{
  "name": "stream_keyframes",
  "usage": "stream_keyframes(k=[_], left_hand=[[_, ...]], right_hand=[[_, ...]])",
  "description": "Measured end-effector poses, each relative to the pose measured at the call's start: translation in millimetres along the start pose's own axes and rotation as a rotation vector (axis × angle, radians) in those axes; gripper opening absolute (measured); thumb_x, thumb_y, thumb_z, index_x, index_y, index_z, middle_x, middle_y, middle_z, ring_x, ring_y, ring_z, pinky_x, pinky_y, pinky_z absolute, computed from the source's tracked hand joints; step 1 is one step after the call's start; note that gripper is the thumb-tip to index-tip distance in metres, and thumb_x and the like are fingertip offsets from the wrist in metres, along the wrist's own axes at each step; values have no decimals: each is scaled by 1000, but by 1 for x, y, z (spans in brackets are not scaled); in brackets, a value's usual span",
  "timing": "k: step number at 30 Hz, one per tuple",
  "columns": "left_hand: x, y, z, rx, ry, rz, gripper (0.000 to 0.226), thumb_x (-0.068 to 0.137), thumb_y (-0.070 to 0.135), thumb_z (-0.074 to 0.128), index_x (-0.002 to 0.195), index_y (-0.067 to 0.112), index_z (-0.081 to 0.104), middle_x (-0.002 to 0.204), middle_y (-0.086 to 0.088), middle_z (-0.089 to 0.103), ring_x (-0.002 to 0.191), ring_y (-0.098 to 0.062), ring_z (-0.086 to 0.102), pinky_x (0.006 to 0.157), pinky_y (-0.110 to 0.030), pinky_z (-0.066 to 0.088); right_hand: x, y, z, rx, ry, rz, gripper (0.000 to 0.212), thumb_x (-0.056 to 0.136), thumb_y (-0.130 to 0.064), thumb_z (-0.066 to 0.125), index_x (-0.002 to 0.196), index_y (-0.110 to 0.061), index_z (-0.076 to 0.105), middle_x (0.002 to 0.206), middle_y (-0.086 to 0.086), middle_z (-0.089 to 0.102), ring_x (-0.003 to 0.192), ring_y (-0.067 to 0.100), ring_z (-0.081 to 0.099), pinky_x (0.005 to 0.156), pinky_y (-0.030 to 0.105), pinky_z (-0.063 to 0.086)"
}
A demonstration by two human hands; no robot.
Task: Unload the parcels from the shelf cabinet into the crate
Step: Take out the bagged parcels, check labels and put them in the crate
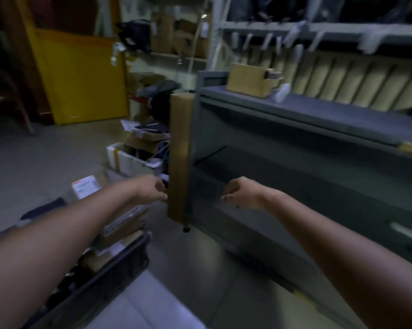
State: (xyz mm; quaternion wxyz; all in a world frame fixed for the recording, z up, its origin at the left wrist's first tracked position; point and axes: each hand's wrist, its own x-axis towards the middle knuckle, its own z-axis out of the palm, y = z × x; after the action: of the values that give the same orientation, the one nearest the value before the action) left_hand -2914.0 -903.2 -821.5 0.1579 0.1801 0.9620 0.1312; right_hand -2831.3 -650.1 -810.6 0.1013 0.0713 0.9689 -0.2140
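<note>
A tall brown cardboard parcel (179,157) stands upright at the left end of the grey shelf cabinet (319,115). The fingertips of my left hand (152,189) touch the parcel's lower left edge; the blur hides whether they grip it. My right hand (241,195) hovers in front of the cabinet's lower shelf, a little right of the parcel, fingers loosely curled and holding nothing. On the cabinet's top lies a small cardboard parcel (249,79). The dark crate (119,264) sits on the floor at lower left under my left forearm, with several parcels inside.
A white foam box (129,162) full of packages and a loose parcel with a white label (86,187) lie on the floor left of the cabinet. A yellow panel (81,77) stands at the back left. Racks with cartons rise behind the cabinet.
</note>
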Motion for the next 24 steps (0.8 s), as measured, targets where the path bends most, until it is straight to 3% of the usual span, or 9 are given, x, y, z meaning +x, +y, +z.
stream_keyframes(k=[4, 7, 13, 21, 24], left_hand=[[6, 100, 17, 35, -41, 92, 42, 95, 40, 61, 133, 21, 58, 131, -2, 59, 110, -19, 58, 95, -33, 50], [1, 179, 32, 84, -60, 196, 42, 96, 42, 59, 134, 23, 57, 136, 0, 56, 118, -18, 55, 99, -32, 47], [-23, 327, 77, 128, -103, 361, 46, 97, 43, 57, 138, 23, 54, 139, -3, 53, 122, -23, 53, 102, -33, 45], [-44, 486, 149, 184, -189, 565, 47, 99, 43, 54, 141, 22, 50, 142, -5, 51, 123, -24, 52, 105, -37, 45], [-46, 532, 176, 202, -213, 618, 47, 99, 43, 54, 142, 22, 50, 142, -5, 51, 123, -24, 52, 105, -38, 45]], right_hand=[[-65, 95, -39, 39, 82, 159, 30, 93, -40, 64, 113, -18, 65, 112, 3, 66, 102, 23, 64, 84, 30, 50], [-114, 163, -62, 66, 144, 286, 37, 93, -42, 65, 119, -16, 64, 117, 4, 65, 106, 24, 63, 92, 34, 51], [-214, 272, -90, 95, 234, 436, 41, 92, -40, 66, 123, -12, 63, 122, 7, 66, 106, 26, 65, 94, 37, 52], [-311, 394, -106, 99, 316, 599, 26, 87, -36, 66, 99, -13, 70, 100, 8, 71, 92, 24, 66, 81, 32, 54], [-340, 435, -109, 94, 342, 662, 20, 84, -34, 66, 79, -15, 66, 80, 0, 67, 81, 22, 63, 65, 28, 47]])
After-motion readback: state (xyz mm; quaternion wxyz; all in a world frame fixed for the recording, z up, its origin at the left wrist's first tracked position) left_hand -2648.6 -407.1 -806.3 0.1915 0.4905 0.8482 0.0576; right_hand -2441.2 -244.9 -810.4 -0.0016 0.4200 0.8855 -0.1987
